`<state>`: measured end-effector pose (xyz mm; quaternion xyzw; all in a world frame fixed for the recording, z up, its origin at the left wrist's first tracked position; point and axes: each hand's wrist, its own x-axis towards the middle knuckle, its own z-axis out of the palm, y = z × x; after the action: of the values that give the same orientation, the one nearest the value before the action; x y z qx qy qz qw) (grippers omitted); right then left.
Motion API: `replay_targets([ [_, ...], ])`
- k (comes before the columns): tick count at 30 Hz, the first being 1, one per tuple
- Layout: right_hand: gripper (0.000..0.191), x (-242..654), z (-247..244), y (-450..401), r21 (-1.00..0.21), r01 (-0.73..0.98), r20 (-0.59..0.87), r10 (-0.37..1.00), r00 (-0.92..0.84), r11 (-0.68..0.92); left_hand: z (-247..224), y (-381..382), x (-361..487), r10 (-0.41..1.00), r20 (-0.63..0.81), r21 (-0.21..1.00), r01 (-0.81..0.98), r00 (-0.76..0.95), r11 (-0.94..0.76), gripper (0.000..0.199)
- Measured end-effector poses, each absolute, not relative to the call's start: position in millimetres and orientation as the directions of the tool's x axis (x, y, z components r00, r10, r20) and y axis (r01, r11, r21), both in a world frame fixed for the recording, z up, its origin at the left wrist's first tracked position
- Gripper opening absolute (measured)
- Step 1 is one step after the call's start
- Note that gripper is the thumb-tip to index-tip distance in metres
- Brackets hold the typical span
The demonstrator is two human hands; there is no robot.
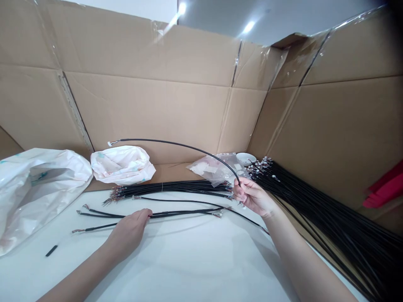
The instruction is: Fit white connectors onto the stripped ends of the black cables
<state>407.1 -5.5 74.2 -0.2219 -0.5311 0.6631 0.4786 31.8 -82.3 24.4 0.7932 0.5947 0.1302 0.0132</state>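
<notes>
At lower centre, the left hand (127,231) rests on loose black cables (189,212), grip unclear, while the right hand (252,196) firmly grips a raised black cable (189,147).

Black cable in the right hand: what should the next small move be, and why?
Probably lower the black cable held in the right hand onto the white table beside the loose cables under the left hand. It arcs through the air with its connector end free, and those cables lie roughly side by side there.
</notes>
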Motion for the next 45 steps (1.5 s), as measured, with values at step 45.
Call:
replay_targets([
  [45, 0.012, 342.3, 35.5, -18.9, -0.48, 0.626, 0.549, 0.767, -0.332, 0.614, 55.2, -108.7, 50.9, 0.731, 0.314, -0.171, 0.793, 0.606, -0.584, 0.031],
])
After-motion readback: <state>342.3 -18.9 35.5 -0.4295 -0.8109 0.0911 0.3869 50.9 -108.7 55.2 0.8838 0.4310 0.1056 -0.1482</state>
